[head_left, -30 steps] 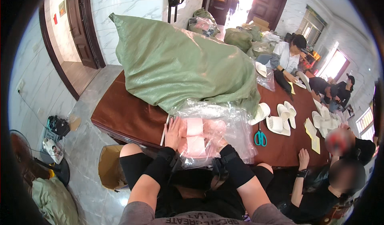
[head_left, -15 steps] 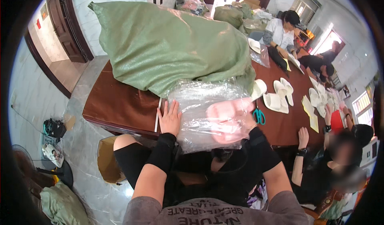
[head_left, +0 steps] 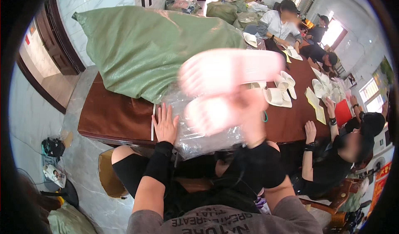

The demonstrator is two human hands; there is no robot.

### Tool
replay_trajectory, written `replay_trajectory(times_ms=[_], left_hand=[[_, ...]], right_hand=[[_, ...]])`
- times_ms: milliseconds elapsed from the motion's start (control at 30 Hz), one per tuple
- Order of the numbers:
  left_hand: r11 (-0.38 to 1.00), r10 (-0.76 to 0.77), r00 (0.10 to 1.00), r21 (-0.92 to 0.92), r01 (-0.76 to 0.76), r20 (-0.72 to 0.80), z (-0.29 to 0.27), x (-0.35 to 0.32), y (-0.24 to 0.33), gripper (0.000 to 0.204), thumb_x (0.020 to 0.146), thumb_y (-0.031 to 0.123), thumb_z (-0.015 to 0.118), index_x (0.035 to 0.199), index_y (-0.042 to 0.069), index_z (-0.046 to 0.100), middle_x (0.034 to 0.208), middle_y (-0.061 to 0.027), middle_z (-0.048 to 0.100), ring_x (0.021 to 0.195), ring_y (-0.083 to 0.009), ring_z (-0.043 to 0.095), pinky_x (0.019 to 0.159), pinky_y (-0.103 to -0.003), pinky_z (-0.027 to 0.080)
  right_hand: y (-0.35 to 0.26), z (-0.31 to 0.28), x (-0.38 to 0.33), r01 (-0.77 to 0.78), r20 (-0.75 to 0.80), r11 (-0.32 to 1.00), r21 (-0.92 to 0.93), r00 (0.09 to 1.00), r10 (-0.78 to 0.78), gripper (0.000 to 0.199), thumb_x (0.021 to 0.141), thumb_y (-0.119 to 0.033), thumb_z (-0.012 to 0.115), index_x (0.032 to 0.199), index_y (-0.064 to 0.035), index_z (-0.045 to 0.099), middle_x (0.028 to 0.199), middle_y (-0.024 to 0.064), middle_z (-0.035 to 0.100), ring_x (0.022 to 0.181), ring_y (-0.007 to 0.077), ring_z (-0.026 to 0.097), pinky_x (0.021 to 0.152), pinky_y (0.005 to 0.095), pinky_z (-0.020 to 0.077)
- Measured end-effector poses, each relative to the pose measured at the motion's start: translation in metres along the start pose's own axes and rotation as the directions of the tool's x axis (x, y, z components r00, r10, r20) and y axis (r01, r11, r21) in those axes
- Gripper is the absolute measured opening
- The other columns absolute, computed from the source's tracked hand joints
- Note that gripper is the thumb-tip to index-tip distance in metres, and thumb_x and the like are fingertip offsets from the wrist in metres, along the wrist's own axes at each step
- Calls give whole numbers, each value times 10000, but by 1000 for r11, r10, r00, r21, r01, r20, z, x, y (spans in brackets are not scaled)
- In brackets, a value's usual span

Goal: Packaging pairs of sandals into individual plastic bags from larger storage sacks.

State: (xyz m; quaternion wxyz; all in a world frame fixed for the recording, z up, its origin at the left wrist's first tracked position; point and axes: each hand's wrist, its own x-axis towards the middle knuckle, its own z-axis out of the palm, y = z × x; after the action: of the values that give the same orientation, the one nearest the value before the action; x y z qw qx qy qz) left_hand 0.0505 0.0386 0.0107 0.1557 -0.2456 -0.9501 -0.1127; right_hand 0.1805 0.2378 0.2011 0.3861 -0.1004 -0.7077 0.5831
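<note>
My right hand (head_left: 254, 119) grips a pair of pink slippers (head_left: 208, 115), held up over the table with their footbeds showing; both are smeared by motion. Palm down with fingers spread, my left hand (head_left: 165, 126) rests at the left edge of a clear plastic bag (head_left: 197, 144). The bag lies flat, partly covered by the raised slippers. A bit of the teal scissors handle (head_left: 265, 116) shows beside my right hand. White slippers (head_left: 279, 97) lie on the table to the right of the pink pair.
A large green woven sack (head_left: 153, 51) fills the far side of the brown-covered table (head_left: 112, 113). Yellow paper (head_left: 316, 106) and more white slippers (head_left: 322, 88) lie farther right. Co-workers sit along the table's right end. A cardboard box (head_left: 109, 173) stands on the floor at my left.
The pink slippers, which lay on the plastic bag under my right hand, are now lifted and cover part of the sack and scissors. My left hand stays flat by the bag.
</note>
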Motion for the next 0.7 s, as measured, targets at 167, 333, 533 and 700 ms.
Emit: replay_trajectory(times_ms=[167,333,533,700], left_hand=[[973,61,990,227,-31,-124,31,-7,-19,610,923,442,385,1459,157,322,1527,-80,283,1405,-241,271,1139,-473,173],[997,-37,999,-72,34,-40,0,1,7,551,902,394,529,1383,138,452,1516,-111,293,1377,-274,310,1122,-523,187],[997,-52,997,-51,49,-61,3,2,0,553,910,408,527,1388,141,449,1523,-100,284,1377,-274,309,1126,-511,186],[997,-66,998,-45,66,-4,-3,-1,-1,543,925,378,510,1407,145,417,1525,-109,277,1394,-276,274,1127,-523,175]], right_hand=[[72,72,-84,-68,377,915,-399,897,231,245,830,-102,634,1059,-17,646,850,145,668,799,244,641,724,343,488],[168,-42,-11,-176,36,676,-716,957,287,182,819,-136,610,953,-17,642,857,200,655,810,322,644,720,390,483],[139,-115,43,-106,-63,573,-812,993,95,242,763,-177,696,877,17,606,879,183,638,790,305,618,691,384,471],[112,-136,69,55,318,676,-735,908,272,254,763,-230,687,850,2,629,789,191,631,774,335,624,689,375,478]])
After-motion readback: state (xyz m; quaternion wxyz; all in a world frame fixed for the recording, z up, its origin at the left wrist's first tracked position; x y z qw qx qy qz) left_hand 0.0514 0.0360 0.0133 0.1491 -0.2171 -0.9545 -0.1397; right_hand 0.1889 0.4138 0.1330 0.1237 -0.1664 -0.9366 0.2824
